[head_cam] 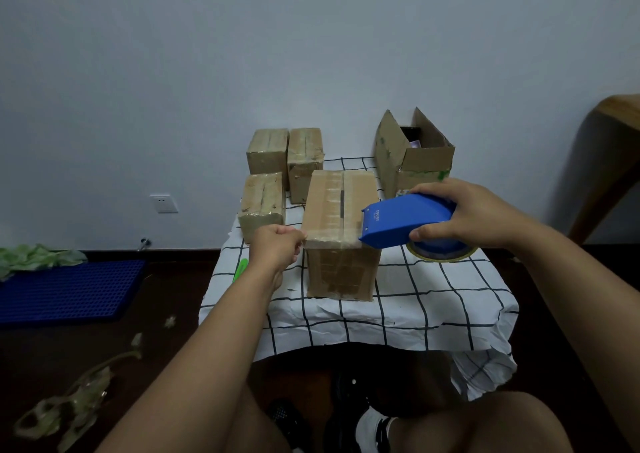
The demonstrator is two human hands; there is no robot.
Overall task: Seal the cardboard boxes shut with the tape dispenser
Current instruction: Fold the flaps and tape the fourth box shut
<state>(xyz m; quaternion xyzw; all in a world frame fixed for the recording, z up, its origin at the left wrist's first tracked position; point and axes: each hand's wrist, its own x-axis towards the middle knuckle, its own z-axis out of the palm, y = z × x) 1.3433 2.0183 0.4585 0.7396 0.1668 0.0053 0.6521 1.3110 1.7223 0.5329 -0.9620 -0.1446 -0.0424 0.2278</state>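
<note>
Evidently stretching clear tape point(330, 238) across box point(341, 207): left hand point(277, 245) pinching its end, right hand point(474, 213) gripping blue tape dispenser point(405, 220).

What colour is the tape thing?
Blue; the tape dispenser shows clearly in the head view.

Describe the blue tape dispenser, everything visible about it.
The blue tape dispenser looks like moulded plastic: a curved, closed shell with small white lettering near its front end. The right hand grips it from above and behind, thumb underneath. Its front edge meets the top right near edge of the big box, where a clear tape strip runs across to the left hand, which pinches it. A roll with a yellowish rim shows beneath the shell. It hangs above the checked cloth, tilted down toward the box.
</note>
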